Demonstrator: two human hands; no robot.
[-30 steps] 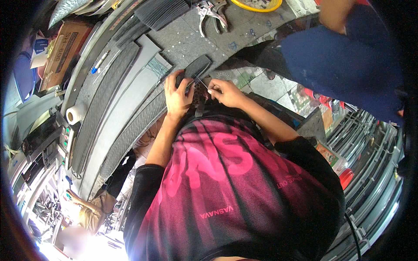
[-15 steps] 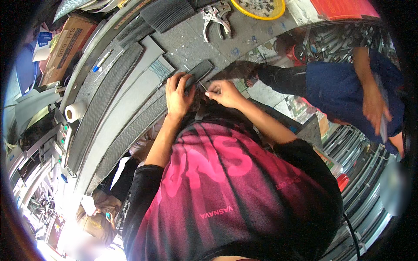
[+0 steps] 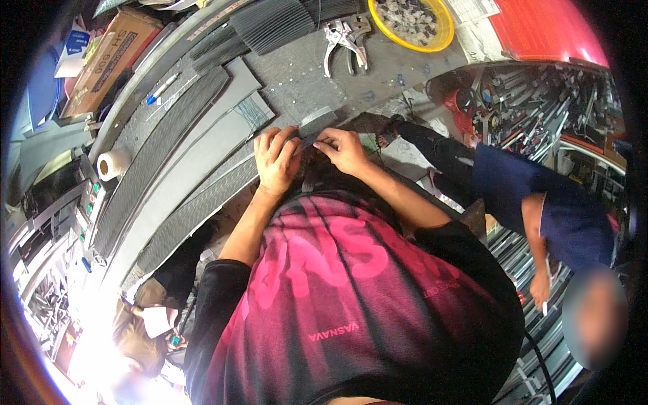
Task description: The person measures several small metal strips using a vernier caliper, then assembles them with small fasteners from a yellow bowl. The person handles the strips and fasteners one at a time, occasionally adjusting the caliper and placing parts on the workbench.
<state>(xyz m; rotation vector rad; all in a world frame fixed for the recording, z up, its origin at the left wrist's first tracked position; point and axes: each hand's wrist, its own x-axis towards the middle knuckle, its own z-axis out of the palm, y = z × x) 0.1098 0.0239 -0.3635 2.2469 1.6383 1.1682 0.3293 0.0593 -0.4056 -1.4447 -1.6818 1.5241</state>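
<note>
A long dark grey strip, like folded mesh, lies along the near edge of the workbench, its end reaching past my hands. My left hand is closed over this strip near its end, fingers curled on top. Close by on the right, my right hand is pinched at the strip's near edge. Whatever lies between its fingertips is too small to make out. Just beyond my left hand, a bundle of thin bluish threads rests on a flat grey piece.
Pliers-like tools and a yellow basket of small pieces sit at the back. More mesh strips, a pen and a white roll lie left. At right, a person in dark blue stands beside metal profiles.
My right hand has come slightly closer to my left; the thin thing at its fingertips no longer shows. The person at right has shifted and lowered an arm.
</note>
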